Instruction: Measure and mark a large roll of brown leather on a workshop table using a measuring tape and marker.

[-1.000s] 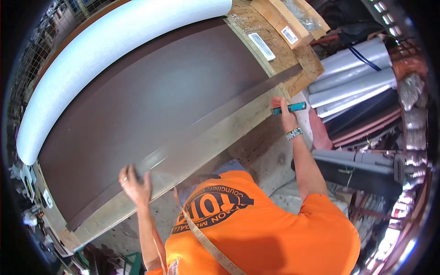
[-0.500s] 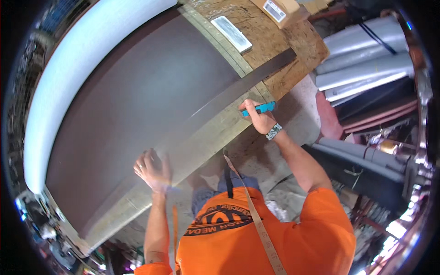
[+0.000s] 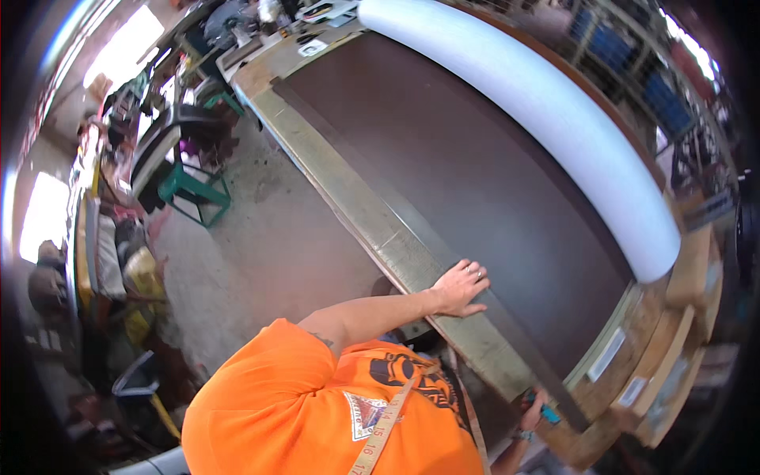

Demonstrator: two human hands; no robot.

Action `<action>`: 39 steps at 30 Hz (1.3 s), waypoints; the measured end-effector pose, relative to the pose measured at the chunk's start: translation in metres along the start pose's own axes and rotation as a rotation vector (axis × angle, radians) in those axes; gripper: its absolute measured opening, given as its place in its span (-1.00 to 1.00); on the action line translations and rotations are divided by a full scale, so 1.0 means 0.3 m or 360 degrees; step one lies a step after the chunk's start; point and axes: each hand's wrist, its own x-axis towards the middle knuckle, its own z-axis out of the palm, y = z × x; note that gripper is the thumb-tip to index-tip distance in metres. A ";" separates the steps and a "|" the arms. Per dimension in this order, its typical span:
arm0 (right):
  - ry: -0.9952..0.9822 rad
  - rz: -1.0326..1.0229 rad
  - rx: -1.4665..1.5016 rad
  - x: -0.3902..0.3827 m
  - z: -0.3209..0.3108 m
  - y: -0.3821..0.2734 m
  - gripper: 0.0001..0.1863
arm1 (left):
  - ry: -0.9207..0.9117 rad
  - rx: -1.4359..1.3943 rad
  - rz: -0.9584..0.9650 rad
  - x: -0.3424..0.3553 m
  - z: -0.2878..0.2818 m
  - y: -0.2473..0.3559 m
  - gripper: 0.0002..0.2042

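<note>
A dark brown sheet point(image 3: 443, 150) lies flat along the long worktable. Over its near edge rests a long, narrow, dark straightedge strip point(image 3: 507, 324), running nearly the table's full length. My left hand point(image 3: 461, 289), ringed and with fingers spread, lies flat on the strip. At the strip's right end, low in the view, my right hand point(image 3: 532, 412) is closed around a teal hand tool point(image 3: 549, 414). The tool's tip and exact kind cannot be made out. A tape measure point(image 3: 378, 435) hangs down over my orange shirt.
A thick white roll point(image 3: 554, 119) lies along the table's far side. Cardboard boxes point(image 3: 673, 348) and a pale flat block point(image 3: 606, 355) sit at the right end. A green stool point(image 3: 194, 190) stands on the concrete floor to the left, near cluttered shelves.
The view has swung left, bringing the table's far left end and the floor into sight. My left hand now lies on the strip. My right hand still holds the teal tool.
</note>
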 end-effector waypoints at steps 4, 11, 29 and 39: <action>-0.0207 -0.0164 -0.0185 0.071 -0.057 -0.078 -0.53 | 0.0136 0.0023 -0.0025 -0.024 0.037 -0.011 -0.47; -0.0148 -0.0461 -0.0466 0.104 0.225 -0.409 -0.48 | 0.0270 -0.0058 -0.0192 -0.228 -0.177 -0.417 -0.44; -0.1503 -0.1248 -0.0766 -0.189 2.867 -1.496 -0.48 | 0.0593 0.0657 -0.1273 -0.835 -1.112 -2.176 -0.12; -0.1817 -0.1368 -0.0575 -0.415 3.819 -1.650 -0.46 | 0.0651 0.0423 -0.1412 -0.836 -1.117 -2.178 0.01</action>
